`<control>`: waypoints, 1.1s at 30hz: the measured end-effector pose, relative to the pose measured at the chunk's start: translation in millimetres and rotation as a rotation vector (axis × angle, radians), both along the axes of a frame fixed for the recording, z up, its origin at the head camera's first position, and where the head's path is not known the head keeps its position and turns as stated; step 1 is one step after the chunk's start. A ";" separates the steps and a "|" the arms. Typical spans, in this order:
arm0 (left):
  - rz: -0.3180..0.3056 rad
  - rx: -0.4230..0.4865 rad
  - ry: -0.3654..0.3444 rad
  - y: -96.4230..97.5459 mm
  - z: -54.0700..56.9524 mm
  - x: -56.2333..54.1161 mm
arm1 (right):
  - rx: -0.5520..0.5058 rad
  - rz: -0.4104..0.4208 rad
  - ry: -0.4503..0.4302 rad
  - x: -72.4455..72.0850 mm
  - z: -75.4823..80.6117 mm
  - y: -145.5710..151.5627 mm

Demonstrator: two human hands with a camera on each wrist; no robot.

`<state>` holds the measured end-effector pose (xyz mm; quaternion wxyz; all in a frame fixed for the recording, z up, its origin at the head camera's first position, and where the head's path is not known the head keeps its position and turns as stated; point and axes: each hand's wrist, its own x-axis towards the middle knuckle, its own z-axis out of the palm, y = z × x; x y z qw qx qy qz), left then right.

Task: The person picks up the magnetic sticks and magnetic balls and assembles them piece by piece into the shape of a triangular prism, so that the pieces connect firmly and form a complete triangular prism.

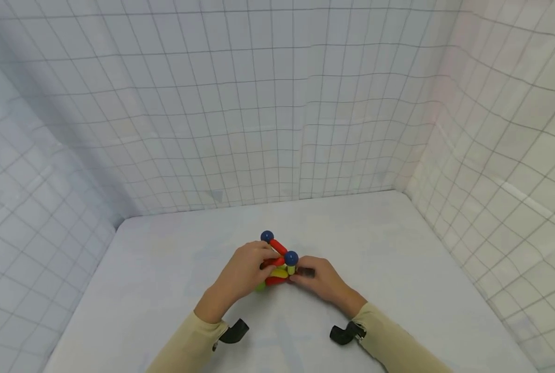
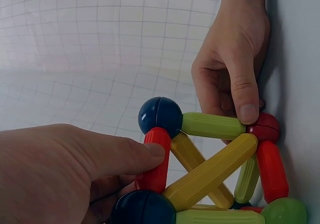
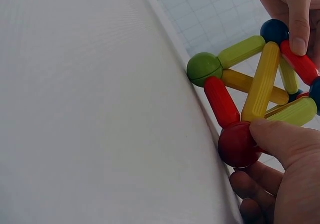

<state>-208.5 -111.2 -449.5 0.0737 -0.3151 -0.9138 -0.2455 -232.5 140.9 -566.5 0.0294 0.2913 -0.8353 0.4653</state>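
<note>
Between the hands stands a frame of coloured rods and balls, a ball-and-stick building toy, low on the white table. My left hand (image 1: pixel 245 269) pinches a top red rod (image 2: pixel 156 159) that joins two blue balls (image 2: pixel 161 116). At the frame's lower right corner, my right hand (image 1: pixel 323 280) grips the red ball (image 3: pixel 239 145), its thumb against the joint and its other fingers beneath. A yellow rod (image 3: pixel 262 82) slants across one side. The green ball (image 3: pixel 205 69) sits at the other bottom corner, tied to the red ball by a lower red rod (image 3: pixel 221 101). Fingers partly hide the far side.
The white table (image 1: pixel 174 305) spreads around the frame. Sheets with a grid pattern (image 1: pixel 277 114) rise behind it and on both sides. Each sleeve carries a black wrist camera mount (image 1: pixel 234 331).
</note>
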 end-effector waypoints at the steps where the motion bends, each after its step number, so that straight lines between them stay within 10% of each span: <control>1: -0.002 0.000 0.000 -0.1 -0.3 0.3 | 0.002 -0.001 -0.007 0.5 -0.1 0.2; 27: -0.014 0.003 0.065 -2.8 -2.9 2.3 | -0.011 0.026 -0.001 -1.9 -3.5 -1.2; 33: 0.026 0.090 0.154 -17.1 -1.4 7.1 | -0.078 -0.003 0.054 -3.1 16.2 9.7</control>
